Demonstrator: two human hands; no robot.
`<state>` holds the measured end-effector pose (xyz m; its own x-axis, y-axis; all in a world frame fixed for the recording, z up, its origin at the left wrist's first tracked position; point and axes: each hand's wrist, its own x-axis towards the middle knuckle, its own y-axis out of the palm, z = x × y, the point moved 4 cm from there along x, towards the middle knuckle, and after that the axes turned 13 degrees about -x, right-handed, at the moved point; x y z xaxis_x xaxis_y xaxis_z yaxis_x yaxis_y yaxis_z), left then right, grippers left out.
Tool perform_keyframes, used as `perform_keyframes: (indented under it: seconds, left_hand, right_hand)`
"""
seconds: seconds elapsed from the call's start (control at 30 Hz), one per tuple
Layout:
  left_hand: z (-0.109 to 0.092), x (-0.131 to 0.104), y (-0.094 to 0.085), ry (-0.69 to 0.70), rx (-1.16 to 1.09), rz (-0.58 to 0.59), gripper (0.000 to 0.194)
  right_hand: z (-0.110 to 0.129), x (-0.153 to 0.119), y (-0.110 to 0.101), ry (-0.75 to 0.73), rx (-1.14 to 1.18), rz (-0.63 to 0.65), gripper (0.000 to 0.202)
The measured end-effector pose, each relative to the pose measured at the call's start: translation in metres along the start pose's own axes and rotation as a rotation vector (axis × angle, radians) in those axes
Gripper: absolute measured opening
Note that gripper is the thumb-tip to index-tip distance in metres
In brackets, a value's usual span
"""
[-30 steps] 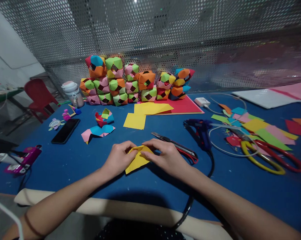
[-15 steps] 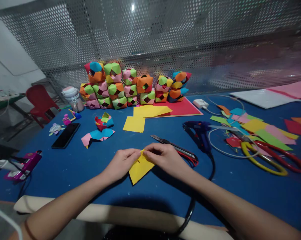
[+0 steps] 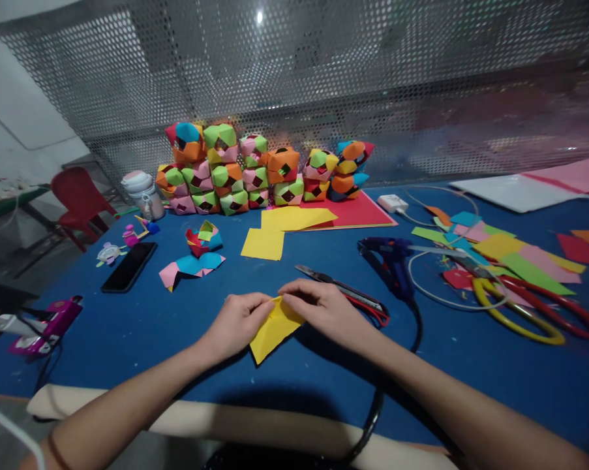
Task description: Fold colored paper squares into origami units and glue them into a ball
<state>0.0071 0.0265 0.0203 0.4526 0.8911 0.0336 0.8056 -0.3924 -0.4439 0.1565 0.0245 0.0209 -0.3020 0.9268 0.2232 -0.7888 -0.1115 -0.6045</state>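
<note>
Between my two hands is a small folded piece of yellow paper (image 3: pixel 274 331), one pointed corner hanging toward me. My left hand (image 3: pixel 239 322) pinches its upper left edge between thumb and fingers. On the upper right edge, my right hand (image 3: pixel 322 307) pinches it the same way, thumb in front. The fingertips of both hands are close together at the top, and the fingers behind the paper are hidden. Just beyond my right hand lies a utility knife (image 3: pixel 346 292) with a red and black handle.
Stacked paper balls (image 3: pixel 228 176) line the back. Yellow sheets (image 3: pixel 263 243), a joined paper strip (image 3: pixel 196 263) and a phone (image 3: pixel 129 266) lie nearer. A blue glue gun (image 3: pixel 392 264), scissors (image 3: pixel 553 307) and paper scraps (image 3: pixel 509 251) occupy the right; a purple power strip (image 3: pixel 54 326) sits left.
The pinching fingertips have shifted slightly apart along the top edge, and the paper's lower corner has moved a little left and toward me. The other things stay in place.
</note>
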Motion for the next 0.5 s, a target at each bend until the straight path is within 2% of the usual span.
perform_keyframes:
  seconds: [0.13, 0.2, 0.3, 0.5]
  left_hand:
    - [-0.0019, -0.0019, 0.0020, 0.036, 0.033, 0.001, 0.031]
    - [-0.0016, -0.0022, 0.0019, 0.014, 0.029, 0.013, 0.030]
    - [-0.0003, -0.0017, 0.0005, -0.019, 0.026, 0.029, 0.028]
    - [0.0034, 0.0000, -0.0007, -0.010, 0.063, -0.021, 0.027]
  right_hand:
    - [0.0031, -0.0019, 0.0005, -0.162, -0.092, -0.035, 0.015]
    - [0.0028, -0.0028, 0.0010, -0.195, -0.092, -0.043, 0.017]
    - [0.0010, -0.0028, 0.0002, -0.195, -0.076, -0.068, 0.017]
    - [-0.0013, -0.0011, 0.0012, -0.155, -0.077, -0.048, 0.015]
